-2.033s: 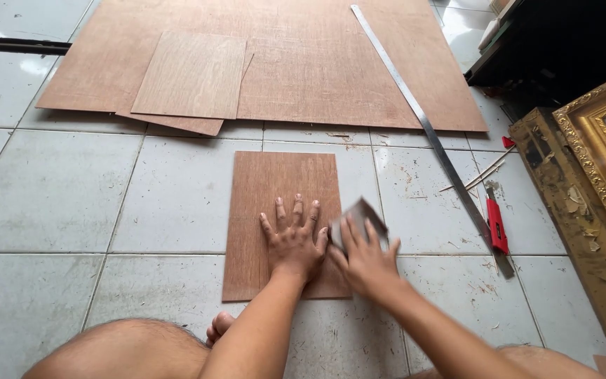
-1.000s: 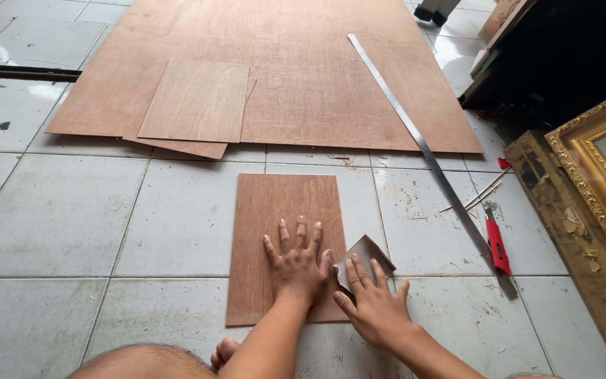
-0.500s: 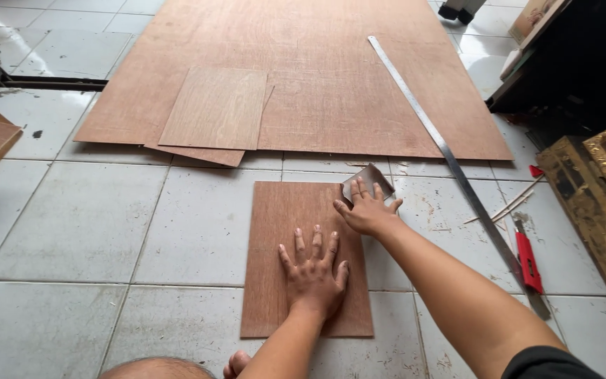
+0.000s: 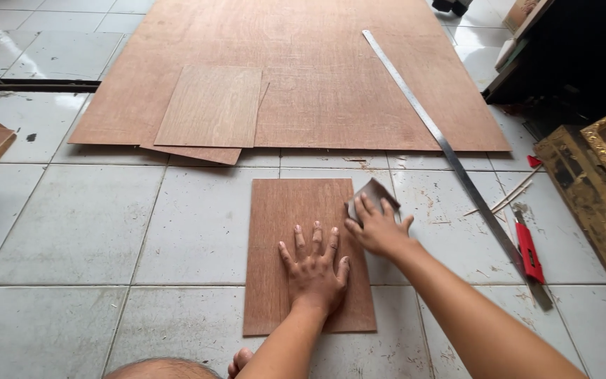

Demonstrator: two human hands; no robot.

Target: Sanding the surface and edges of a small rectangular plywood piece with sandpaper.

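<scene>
Pressing left hand [image 4: 315, 275] fingers flat on plywood panel [image 4: 303, 245] | right hand [image 4: 376, 228] gripping sandpaper [image 4: 373, 193] | tiled floor [image 4: 71, 231]

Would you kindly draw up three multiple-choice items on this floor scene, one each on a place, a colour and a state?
1. Where does the left hand rest?
A. flat on the small plywood panel
B. on the metal ruler
C. on the gilt frame

2. What colour is the handle of the cutter beside the long metal ruler?
A. blue
B. red
C. yellow

3. How does the right hand hold the sandpaper piece?
A. lifted high above the floor
B. laid aside, untouched
C. pressed at the panel's right edge

Answers: 1 A, its fingers lie spread on the panel. 2 B, the handle is plainly red. 3 C, its fingers cover the paper at that edge.
</scene>
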